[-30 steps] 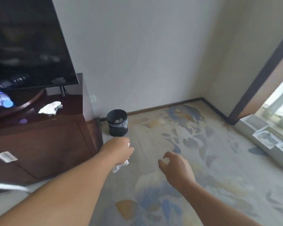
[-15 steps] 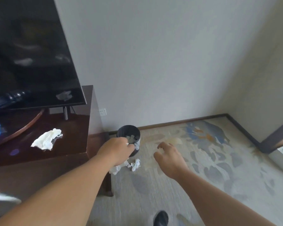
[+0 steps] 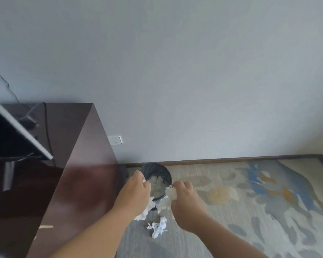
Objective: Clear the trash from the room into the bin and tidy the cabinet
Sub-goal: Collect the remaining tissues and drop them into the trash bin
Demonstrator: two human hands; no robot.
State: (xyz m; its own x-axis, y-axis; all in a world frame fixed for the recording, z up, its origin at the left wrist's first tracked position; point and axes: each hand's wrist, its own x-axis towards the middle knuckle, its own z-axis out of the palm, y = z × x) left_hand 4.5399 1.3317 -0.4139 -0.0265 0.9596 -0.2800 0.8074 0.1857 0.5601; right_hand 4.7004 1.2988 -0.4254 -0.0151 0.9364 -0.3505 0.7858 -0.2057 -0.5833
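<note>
A small black bin (image 3: pixel 164 174) stands on the floor by the wall, with white tissue paper inside. My left hand (image 3: pixel 135 194) is closed on crumpled white tissue (image 3: pixel 144 213) just over the bin's near rim. My right hand (image 3: pixel 185 196) grips another white tissue wad (image 3: pixel 169 197) at the bin's right rim. One more crumpled tissue (image 3: pixel 158 228) lies on the carpet in front of the bin. The dark wooden cabinet (image 3: pixel 76 164) stands to the left of the bin.
A television (image 3: pixel 13 138) stands on the cabinet at the left. A white wall socket (image 3: pixel 115 140) sits beside the cabinet. Patterned carpet (image 3: pixel 250 202) spreads to the right, bounded by a dark skirting board (image 3: pixel 231 159) along the wall.
I have come closer to the bin and look down on it. Both hands moved forward to its rim. My right hand, held apart before, now grips tissue.
</note>
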